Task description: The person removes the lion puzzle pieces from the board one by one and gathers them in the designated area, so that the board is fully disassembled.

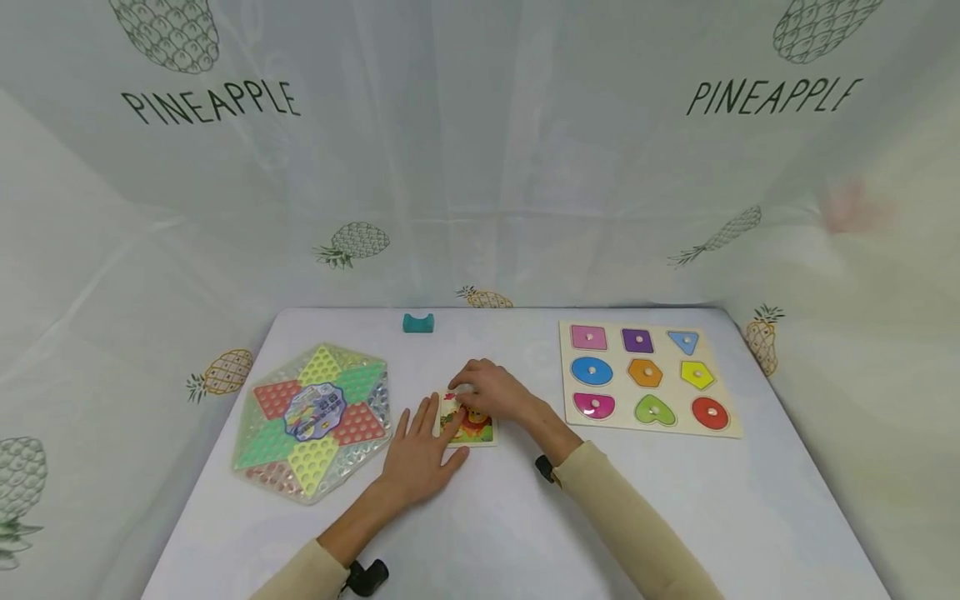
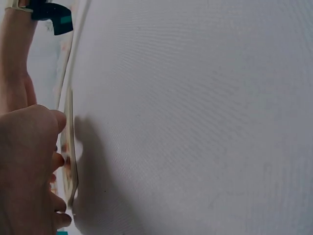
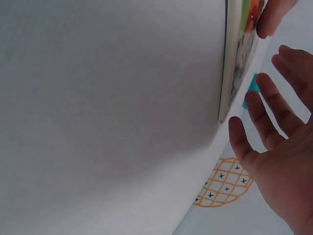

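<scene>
Picture board point(image 1: 482, 432), left hand point(image 1: 417, 463) outspread

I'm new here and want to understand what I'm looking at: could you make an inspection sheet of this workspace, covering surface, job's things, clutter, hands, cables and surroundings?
Surface: white table, bare in front.
Job's things: small picture board, lying on the table, partly covered by the hands.
Clutter: game board at left, shape board at right, teal block near the far edge.
Hands: left hand touches the picture board, fingers spread; right hand bends over it, grip unclear.
Cables: nothing seen.
Surroundings: pale pineapple-print curtain.
</scene>
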Demonstrator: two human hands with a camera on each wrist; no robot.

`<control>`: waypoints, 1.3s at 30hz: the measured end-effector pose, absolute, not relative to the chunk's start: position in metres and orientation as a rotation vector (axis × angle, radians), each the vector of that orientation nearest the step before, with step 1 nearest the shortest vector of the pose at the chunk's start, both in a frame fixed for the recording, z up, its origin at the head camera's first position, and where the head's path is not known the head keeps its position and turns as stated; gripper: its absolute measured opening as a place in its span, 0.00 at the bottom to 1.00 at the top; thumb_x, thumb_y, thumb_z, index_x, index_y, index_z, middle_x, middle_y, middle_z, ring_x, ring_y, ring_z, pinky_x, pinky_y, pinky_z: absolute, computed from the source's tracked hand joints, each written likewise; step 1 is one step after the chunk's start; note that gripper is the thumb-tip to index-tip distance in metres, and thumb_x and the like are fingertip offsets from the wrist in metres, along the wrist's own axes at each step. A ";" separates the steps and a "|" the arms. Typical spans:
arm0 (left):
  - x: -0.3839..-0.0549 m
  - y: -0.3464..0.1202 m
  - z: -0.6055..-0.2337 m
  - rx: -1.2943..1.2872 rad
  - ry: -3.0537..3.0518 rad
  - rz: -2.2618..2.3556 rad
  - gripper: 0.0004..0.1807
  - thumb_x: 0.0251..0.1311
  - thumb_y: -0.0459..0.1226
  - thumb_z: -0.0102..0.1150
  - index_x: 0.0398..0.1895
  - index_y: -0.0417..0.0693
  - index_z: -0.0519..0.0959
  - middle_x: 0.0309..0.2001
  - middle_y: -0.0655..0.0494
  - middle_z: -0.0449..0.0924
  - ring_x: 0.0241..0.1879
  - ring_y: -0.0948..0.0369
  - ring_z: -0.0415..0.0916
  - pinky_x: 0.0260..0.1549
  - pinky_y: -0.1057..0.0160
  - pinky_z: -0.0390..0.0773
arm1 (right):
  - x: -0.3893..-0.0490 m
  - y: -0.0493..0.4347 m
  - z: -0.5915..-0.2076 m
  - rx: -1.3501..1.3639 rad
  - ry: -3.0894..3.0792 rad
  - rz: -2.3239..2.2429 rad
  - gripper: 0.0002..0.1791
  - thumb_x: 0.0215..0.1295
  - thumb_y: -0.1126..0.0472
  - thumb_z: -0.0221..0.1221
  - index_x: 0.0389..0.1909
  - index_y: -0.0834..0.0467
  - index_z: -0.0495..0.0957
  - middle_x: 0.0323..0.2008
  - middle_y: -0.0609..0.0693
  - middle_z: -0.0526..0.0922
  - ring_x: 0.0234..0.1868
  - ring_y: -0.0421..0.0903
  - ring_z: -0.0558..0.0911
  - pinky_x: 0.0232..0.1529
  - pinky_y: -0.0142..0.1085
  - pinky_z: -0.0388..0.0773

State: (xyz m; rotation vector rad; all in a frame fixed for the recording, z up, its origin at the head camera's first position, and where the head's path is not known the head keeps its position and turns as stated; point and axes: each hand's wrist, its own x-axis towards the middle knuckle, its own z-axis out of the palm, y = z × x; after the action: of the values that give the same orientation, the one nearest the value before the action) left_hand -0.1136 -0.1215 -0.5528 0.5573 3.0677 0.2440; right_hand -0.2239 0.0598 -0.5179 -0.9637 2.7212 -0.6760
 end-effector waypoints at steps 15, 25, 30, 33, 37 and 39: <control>-0.114 -0.125 -0.557 0.541 3.046 0.298 0.36 0.69 0.61 0.49 0.77 0.60 0.63 0.79 0.40 0.49 0.78 0.45 0.47 0.72 0.38 0.53 | -0.225 0.052 -0.529 -0.993 2.770 -0.458 0.14 0.72 0.51 0.58 0.55 0.40 0.84 0.53 0.45 0.79 0.54 0.46 0.75 0.57 0.52 0.75; -0.114 -0.126 -0.557 0.548 3.037 0.314 0.36 0.69 0.61 0.49 0.77 0.59 0.63 0.79 0.40 0.48 0.79 0.45 0.47 0.72 0.39 0.54 | -0.227 0.048 -0.527 -0.967 2.735 -0.433 0.17 0.71 0.55 0.59 0.57 0.38 0.82 0.52 0.45 0.78 0.53 0.45 0.74 0.59 0.52 0.74; -0.115 -0.126 -0.558 0.561 3.045 0.311 0.36 0.69 0.60 0.50 0.77 0.58 0.64 0.79 0.39 0.49 0.78 0.44 0.48 0.71 0.39 0.55 | -0.227 0.049 -0.526 -0.973 2.711 -0.473 0.18 0.70 0.58 0.60 0.57 0.39 0.82 0.51 0.45 0.77 0.51 0.45 0.73 0.58 0.52 0.74; -0.114 -0.126 -0.556 0.561 3.042 0.317 0.36 0.69 0.60 0.50 0.77 0.58 0.64 0.79 0.39 0.49 0.78 0.44 0.47 0.71 0.39 0.54 | -0.227 0.048 -0.524 -0.957 2.699 -0.495 0.18 0.69 0.59 0.60 0.57 0.39 0.82 0.51 0.45 0.77 0.52 0.46 0.73 0.58 0.53 0.74; -0.114 -0.125 -0.556 0.558 3.038 0.318 0.36 0.69 0.60 0.50 0.77 0.58 0.63 0.79 0.39 0.49 0.78 0.44 0.47 0.71 0.39 0.54 | -0.226 0.048 -0.521 -0.920 2.683 -0.514 0.18 0.69 0.59 0.61 0.56 0.39 0.82 0.50 0.45 0.76 0.52 0.47 0.72 0.58 0.53 0.73; -0.114 -0.125 -0.556 0.557 3.038 0.313 0.36 0.70 0.60 0.50 0.77 0.58 0.63 0.79 0.40 0.48 0.78 0.44 0.47 0.71 0.39 0.55 | -0.227 0.047 -0.522 -0.914 2.680 -0.513 0.18 0.69 0.58 0.61 0.56 0.38 0.82 0.50 0.45 0.76 0.51 0.47 0.72 0.57 0.52 0.73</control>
State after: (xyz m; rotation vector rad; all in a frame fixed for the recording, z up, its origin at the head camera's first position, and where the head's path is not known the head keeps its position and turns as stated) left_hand -0.1142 -0.1254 -0.5561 0.5572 3.0376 0.3131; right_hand -0.2269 0.0471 -0.5219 -0.9137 2.6800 -0.5131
